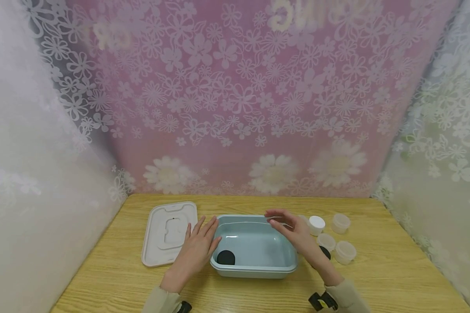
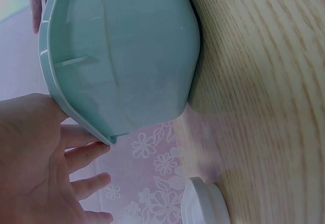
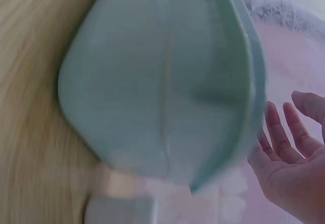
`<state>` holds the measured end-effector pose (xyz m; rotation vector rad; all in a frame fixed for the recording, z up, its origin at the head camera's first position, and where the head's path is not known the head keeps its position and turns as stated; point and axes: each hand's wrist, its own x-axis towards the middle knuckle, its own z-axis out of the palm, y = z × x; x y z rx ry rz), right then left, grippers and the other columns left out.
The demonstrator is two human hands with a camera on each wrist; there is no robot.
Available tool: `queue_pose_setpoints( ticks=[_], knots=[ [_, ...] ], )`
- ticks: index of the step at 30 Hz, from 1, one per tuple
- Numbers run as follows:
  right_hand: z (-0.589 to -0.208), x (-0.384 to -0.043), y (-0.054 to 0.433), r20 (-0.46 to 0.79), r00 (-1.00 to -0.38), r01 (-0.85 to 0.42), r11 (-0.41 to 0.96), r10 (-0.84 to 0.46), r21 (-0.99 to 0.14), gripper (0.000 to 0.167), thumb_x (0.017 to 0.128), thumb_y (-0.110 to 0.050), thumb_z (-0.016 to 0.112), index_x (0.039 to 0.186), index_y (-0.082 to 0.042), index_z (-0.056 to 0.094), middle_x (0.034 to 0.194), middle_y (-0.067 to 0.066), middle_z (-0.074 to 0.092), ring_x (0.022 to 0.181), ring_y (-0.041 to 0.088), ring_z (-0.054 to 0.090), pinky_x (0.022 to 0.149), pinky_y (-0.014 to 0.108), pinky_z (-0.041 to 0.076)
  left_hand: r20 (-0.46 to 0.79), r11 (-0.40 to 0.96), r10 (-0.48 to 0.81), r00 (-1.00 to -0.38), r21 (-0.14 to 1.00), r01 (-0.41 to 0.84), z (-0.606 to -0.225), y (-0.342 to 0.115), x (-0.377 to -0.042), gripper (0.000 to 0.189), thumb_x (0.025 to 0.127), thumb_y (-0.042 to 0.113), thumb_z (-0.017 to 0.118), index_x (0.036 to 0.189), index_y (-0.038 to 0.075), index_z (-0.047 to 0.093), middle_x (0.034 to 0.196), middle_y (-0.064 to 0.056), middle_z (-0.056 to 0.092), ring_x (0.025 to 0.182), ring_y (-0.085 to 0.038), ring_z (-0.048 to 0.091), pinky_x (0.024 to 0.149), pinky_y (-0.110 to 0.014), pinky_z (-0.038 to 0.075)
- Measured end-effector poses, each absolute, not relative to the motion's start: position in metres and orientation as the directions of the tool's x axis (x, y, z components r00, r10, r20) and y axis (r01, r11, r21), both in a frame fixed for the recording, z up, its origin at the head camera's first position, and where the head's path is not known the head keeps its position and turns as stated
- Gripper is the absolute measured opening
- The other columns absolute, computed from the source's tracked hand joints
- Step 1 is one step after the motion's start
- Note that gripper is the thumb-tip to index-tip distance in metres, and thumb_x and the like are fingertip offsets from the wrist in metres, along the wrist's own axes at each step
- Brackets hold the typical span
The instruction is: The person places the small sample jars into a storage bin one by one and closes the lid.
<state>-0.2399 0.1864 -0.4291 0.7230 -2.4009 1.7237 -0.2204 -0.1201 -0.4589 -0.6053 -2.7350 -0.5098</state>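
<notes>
A light blue plastic bin (image 1: pixel 254 273) stands on the table, with a black round piece (image 1: pixel 226 257) in its near left corner. My left hand (image 1: pixel 197 245) lies along the bin's left end, fingers spread and fairly straight, touching the rim (image 2: pixel 53 82). Over the far right part of the bin is my right hand (image 1: pixel 295 232), its fingers loosely bent and holding nothing. The right wrist view shows that hand (image 3: pixel 294 158) beside the rim with its palm bare. Left of the bin lies a white lid (image 1: pixel 152 237) with a raised centre.
Right of the bin stand several small translucent tubs (image 1: pixel 345 252), a white-topped tub (image 1: pixel 317 224) and a black round piece (image 1: pixel 326 252), partly behind my right forearm. The wooden table (image 1: pixel 113 278) meets flower-patterned curtains (image 1: pixel 227 108) at the back and sides.
</notes>
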Motion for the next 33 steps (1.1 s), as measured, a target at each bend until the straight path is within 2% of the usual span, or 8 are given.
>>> queue_pose_setpoints(
  ticks=[10, 16, 23, 31, 33],
  knots=[
    [-0.422, -0.238, 0.239, 0.412, -0.886, -0.46, 0.291, -0.211, -0.839, 0.035, 0.104, -0.013, 0.059, 0.137, -0.002, 0.059, 0.134, 0.015, 0.063, 0.116, 0.004, 0.062, 0.094, 0.016, 0.05, 0.346, 0.854, 0.343, -0.873, 0.273, 0.443, -0.458, -0.121, -0.22, 0.051, 0.106, 0.029, 0.055, 0.149, 0.002, 0.05, 0.155, -0.012, 0.047, 0.146, -0.043, 0.034, 0.113, -0.072, 0.023],
    [-0.424, -0.233, 0.273, 0.439, -0.882, -0.471, 0.352, -0.172, -0.809, 0.036, 0.104, -0.009, 0.059, 0.138, -0.001, 0.058, 0.133, 0.014, 0.064, 0.115, 0.001, 0.062, 0.093, 0.012, 0.048, 0.347, 0.852, 0.345, -0.872, 0.273, 0.446, -0.458, -0.12, -0.22, 0.051, 0.106, 0.029, 0.055, 0.149, 0.002, 0.05, 0.155, -0.012, 0.047, 0.147, -0.043, 0.034, 0.113, -0.072, 0.024],
    [-0.43, -0.221, 0.309, 0.43, -0.892, -0.445, 0.438, -0.139, -0.781, 0.039, 0.103, -0.009, 0.059, 0.142, -0.005, 0.057, 0.132, -0.005, 0.065, 0.113, -0.002, 0.062, 0.09, 0.011, 0.048, 0.341, 0.85, 0.345, -0.875, 0.283, 0.445, -0.457, -0.12, -0.219, 0.051, 0.106, 0.029, 0.055, 0.15, 0.003, 0.05, 0.156, -0.012, 0.046, 0.147, -0.042, 0.033, 0.114, -0.072, 0.022],
    [-0.444, -0.211, 0.341, 0.355, -0.928, -0.357, 0.535, -0.11, -0.766, 0.042, 0.103, -0.015, 0.062, 0.143, -0.005, 0.055, 0.134, -0.01, 0.06, 0.113, -0.007, 0.058, 0.087, 0.008, 0.048, 0.341, 0.847, 0.343, -0.875, 0.29, 0.445, -0.459, -0.12, -0.219, 0.051, 0.106, 0.028, 0.055, 0.15, 0.002, 0.049, 0.156, -0.012, 0.045, 0.147, -0.043, 0.032, 0.114, -0.072, 0.021],
    [-0.447, -0.209, 0.347, 0.334, -0.937, -0.329, 0.565, -0.097, -0.757, 0.044, 0.102, -0.017, 0.064, 0.143, -0.003, 0.054, 0.133, -0.007, 0.061, 0.111, -0.011, 0.057, 0.086, 0.008, 0.048, 0.343, 0.846, 0.346, -0.873, 0.289, 0.449, -0.459, -0.12, -0.22, 0.051, 0.106, 0.028, 0.055, 0.15, 0.002, 0.049, 0.156, -0.012, 0.045, 0.147, -0.043, 0.033, 0.114, -0.072, 0.021]
  ],
)
